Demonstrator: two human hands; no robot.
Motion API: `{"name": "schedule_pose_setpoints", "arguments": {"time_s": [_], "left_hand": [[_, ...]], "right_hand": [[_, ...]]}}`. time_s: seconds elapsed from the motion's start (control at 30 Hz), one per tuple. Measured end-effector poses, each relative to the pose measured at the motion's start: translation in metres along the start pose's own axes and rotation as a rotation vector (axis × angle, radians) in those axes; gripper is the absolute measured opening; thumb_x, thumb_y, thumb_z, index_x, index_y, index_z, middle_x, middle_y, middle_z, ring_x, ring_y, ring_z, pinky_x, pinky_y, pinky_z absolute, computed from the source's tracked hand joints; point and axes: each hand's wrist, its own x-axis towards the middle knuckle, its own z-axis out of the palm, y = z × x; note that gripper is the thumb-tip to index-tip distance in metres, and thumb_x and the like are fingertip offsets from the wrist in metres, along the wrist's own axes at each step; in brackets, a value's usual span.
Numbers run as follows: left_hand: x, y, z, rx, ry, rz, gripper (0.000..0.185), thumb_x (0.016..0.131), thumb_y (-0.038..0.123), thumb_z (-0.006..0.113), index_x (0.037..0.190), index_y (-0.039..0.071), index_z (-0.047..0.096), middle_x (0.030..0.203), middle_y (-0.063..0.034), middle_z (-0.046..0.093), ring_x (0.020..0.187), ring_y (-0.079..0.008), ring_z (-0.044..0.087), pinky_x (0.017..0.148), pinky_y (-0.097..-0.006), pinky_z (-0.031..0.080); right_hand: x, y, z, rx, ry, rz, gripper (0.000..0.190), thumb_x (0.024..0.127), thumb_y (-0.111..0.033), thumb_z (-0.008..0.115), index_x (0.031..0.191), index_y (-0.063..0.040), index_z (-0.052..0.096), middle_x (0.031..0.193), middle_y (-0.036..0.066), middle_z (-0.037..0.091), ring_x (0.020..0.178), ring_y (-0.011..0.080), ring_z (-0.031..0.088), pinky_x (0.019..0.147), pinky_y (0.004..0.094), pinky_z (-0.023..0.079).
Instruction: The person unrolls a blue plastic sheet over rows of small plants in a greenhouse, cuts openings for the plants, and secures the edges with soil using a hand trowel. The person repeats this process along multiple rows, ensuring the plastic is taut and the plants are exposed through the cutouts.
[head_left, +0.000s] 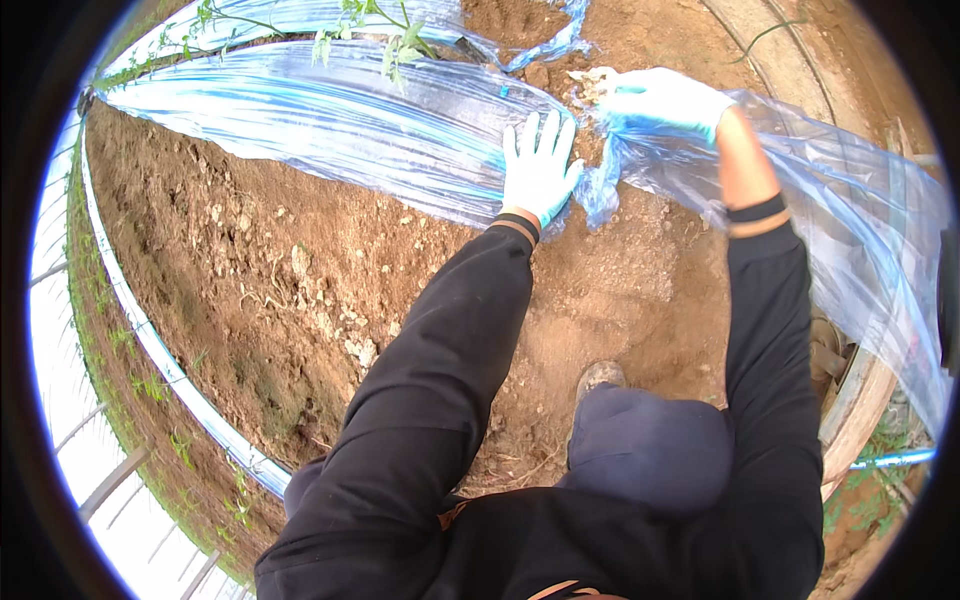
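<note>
My left hand (538, 169), in a pale glove, lies flat with fingers spread on the end of a clear plastic mulch film (330, 127) stretched over a soil bed. To its right, my right hand (664, 101), also gloved, bends over a soil clump (596, 82) at its fingertips. Glare hides whether its fingers grip the clump. Beneath that hand, a second stretch of plastic film (832, 180) runs off to the right. A bunched strip of film (602, 184) hangs between the two hands, over bare soil.
Green leafy plants (401, 49) rise between film strips at the top. Loose, clumpy soil (300, 277) lies left of my arms. A white pipe (161, 360) curves along the left side. A wooden board (859, 420) stands at lower right, and my shoe (600, 373) rests on the soil.
</note>
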Motion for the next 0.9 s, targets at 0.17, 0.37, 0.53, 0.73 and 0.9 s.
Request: {"name": "schedule_pose_setpoints", "arguments": {"time_s": [0.17,0.37,0.53,0.73,0.9], "left_hand": [[-0.001,0.002,-0.003,-0.065,0.022,-0.021,0.062,0.087,0.042,0.051,0.140,0.013,0.036,0.143,-0.0110,0.036,0.131,-0.0330,0.030,0.107,-0.0564,0.016],[-0.005,0.000,-0.010,-0.045,-0.085,-0.013,0.057,0.088,0.042,0.048,0.137,0.014,0.040,0.143,-0.0125,0.035,0.135,-0.0323,0.026,0.106,-0.0607,0.015],[-0.087,0.014,-0.017,-0.147,-0.071,-0.275,0.065,0.086,0.043,0.051,0.143,0.017,0.033,0.152,-0.0173,0.017,0.139,-0.0401,0.013,0.105,-0.0660,0.007],[-0.173,0.039,-0.049,-0.294,-0.314,-0.239,0.054,0.085,0.035,0.055,0.133,0.011,0.045,0.139,-0.0168,0.037,0.123,-0.0366,0.038,0.098,-0.0534,0.030],[-0.072,-0.017,-0.058,-0.395,0.191,-0.084,0.047,0.072,-0.001,0.058,0.118,0.009,0.057,0.109,-0.0152,0.057,0.092,-0.0315,0.055,0.077,-0.0382,0.044]], "right_hand": [[0.022,0.000,-0.006,-0.985,0.724,0.069,0.045,0.086,-0.050,0.053,0.097,-0.009,0.065,0.094,0.011,0.065,0.084,0.0276,0.064,0.070,0.0383,0.052],[0.125,-0.001,0.109,-0.623,0.610,0.061,0.018,0.089,-0.020,0.049,0.094,-0.007,0.060,0.097,0.017,0.061,0.089,0.0319,0.062,0.074,0.0440,0.050],[0.139,0.024,0.109,-0.535,0.680,0.036,0.016,0.089,-0.023,0.050,0.091,-0.008,0.057,0.082,0.015,0.064,0.082,0.0330,0.064,0.070,0.0448,0.050],[0.136,0.023,0.105,-0.499,0.655,0.121,0.021,0.088,-0.030,0.053,0.089,-0.009,0.056,0.077,0.014,0.065,0.077,0.0334,0.064,0.065,0.0458,0.048],[0.138,0.033,0.110,-0.600,0.664,0.032,0.019,0.088,-0.028,0.053,0.089,-0.009,0.057,0.078,0.014,0.065,0.075,0.0328,0.064,0.063,0.0444,0.049]]}}
